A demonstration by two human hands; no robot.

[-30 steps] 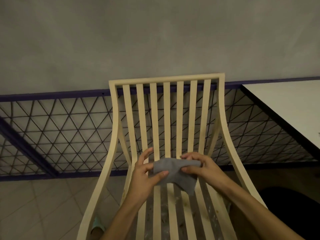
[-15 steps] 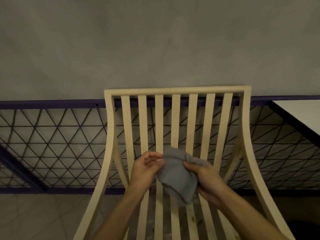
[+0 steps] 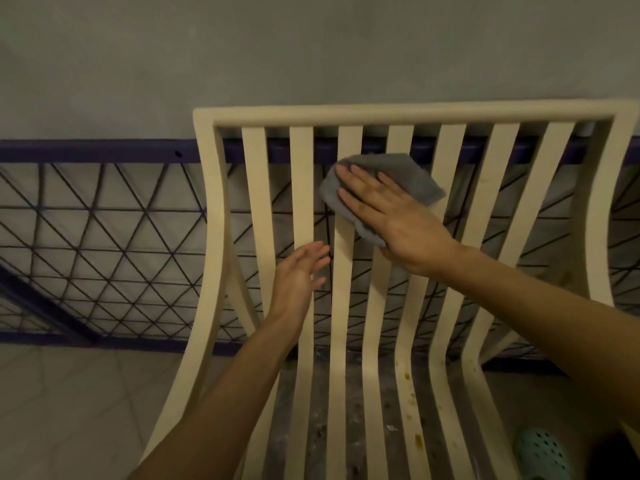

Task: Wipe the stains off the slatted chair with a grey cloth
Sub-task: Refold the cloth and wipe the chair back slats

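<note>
Grey cloth [image 3: 414,174] under right hand [image 3: 393,218], perhaps seven slats [image 3: 301,188]

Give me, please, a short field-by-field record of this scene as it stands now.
chair: cream slatted chair, backrest facing the camera
cloth: grey cloth, spread on the upper backrest slats
right: right hand presses the cloth, fingers straight
left: left hand open in front of the slats, holding nothing
stains: brown stains on a seat slat
floor: green clog at lower right
</note>
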